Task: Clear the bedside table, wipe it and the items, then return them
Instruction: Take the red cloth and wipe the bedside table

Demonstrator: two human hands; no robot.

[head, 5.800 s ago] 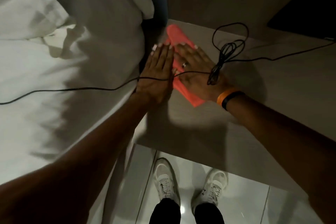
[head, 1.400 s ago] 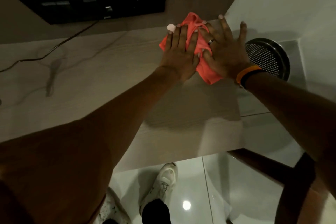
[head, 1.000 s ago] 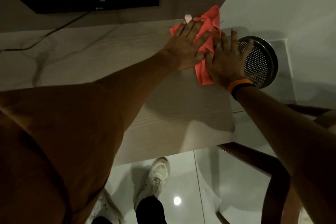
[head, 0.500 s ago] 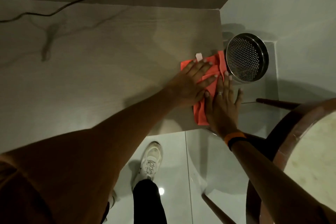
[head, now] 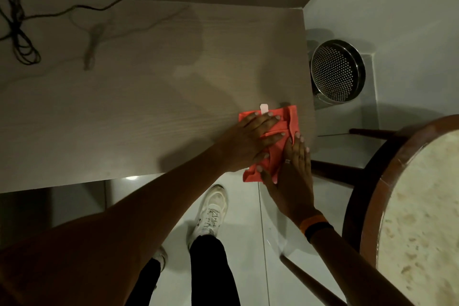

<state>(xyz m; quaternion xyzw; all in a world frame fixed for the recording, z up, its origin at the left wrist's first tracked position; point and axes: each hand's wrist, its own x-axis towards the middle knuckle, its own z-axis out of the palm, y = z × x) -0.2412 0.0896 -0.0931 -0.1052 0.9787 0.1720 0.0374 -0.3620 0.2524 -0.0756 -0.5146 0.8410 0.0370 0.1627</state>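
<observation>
Two flat hands press one folded coral-red cleaning cloth [head: 278, 139] at the near right corner of the pale wood-grain bedside table [head: 154, 97], its lower edge hanging over the front edge. Going left to right: one tangled black cable [head: 19, 30] lies at the far left of the top, the only item visible on it, so clearing looks nearly done and wiping seems under way. The items meant to be wiped and returned are out of view, so that part appears to remain. The left hand [head: 250, 144] lies palm down on the cloth with fingers spread, gripping nothing; the right hand [head: 290, 176], one ring showing, is likewise open and pressed on the cloth's right side. Further right stand one perforated round metal bin [head: 337, 72] on the floor and one round stone-topped table with a dark wooden rim [head: 419, 211].
</observation>
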